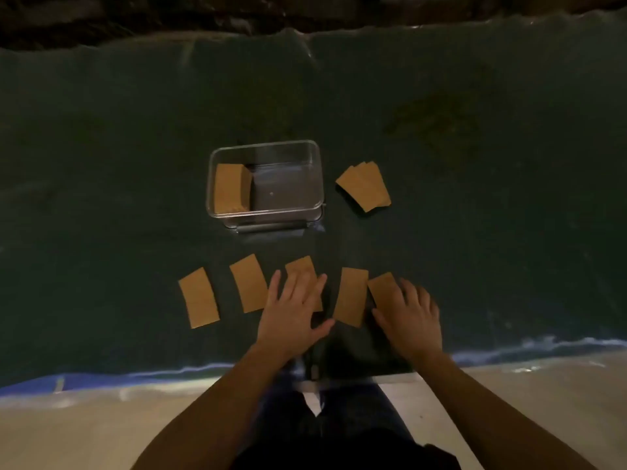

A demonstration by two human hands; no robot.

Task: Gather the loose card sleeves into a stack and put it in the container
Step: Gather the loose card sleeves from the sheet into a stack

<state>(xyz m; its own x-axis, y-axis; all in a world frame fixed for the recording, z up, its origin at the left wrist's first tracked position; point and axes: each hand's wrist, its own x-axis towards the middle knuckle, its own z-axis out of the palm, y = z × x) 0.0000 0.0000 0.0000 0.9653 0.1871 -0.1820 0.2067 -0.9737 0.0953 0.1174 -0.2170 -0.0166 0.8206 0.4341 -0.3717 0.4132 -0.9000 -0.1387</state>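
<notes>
Brown card sleeves (350, 296) lie loose; my left hand (291, 308) and right hand (409, 315) rest flat, gripping nothing, gathering next.

Five card sleeves (249, 283) lay in a row near the person. Farther off stood the container (315, 154), a stack (230, 188) in its left side. Another pile (364, 184) lay right of it.

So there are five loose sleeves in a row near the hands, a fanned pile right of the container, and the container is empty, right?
Not quite: the container is not empty. The head view shows a stack of sleeves standing at its left end. The rest holds.
</notes>
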